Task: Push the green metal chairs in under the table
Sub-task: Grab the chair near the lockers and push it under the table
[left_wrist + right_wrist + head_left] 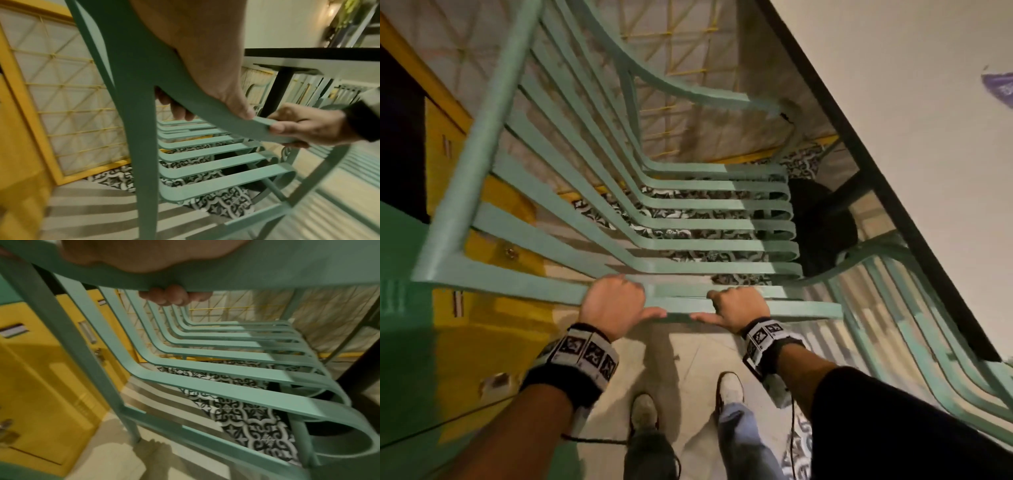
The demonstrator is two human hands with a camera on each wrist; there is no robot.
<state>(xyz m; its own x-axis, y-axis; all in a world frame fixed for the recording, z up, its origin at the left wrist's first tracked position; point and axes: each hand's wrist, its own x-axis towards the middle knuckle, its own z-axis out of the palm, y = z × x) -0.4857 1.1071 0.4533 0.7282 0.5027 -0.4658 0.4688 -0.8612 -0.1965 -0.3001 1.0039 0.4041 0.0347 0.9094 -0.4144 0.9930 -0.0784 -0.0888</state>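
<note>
Item: green metal chair (688, 219), slatted seat and back, standing on the patterned floor tiles (671, 214) with the front of its seat reaching toward the counter (893, 85) edge; the seat is only beginning to pass beneath the dark rim.

Item: second green chair (928, 325), to the right, beside the same counter; how far under it is sitting cannot be told.

Step in hand, by judgement: sliding the first chair forward under the counter. Doing it well is meaning an even, level push from both hands so the chair is tracking straight, with the front of the seat passing clear of the black pedestal base (822, 226) and the armrests clear of the counter's underside. Lifting the back legs slightly may be sparing the tiles a scrape.

Item: left hand (614, 305), fingers curling over the top rail (678, 305) of the chair back, thumb lying along the near edge; gripping the rail.

Item: right hand (738, 306), just beside the left on the same rail, fingers wrapping over it likewise, thumb pointing inward; gripping the rail.

Item: yellow cabinet (493, 308), to the left of the chair.
</note>
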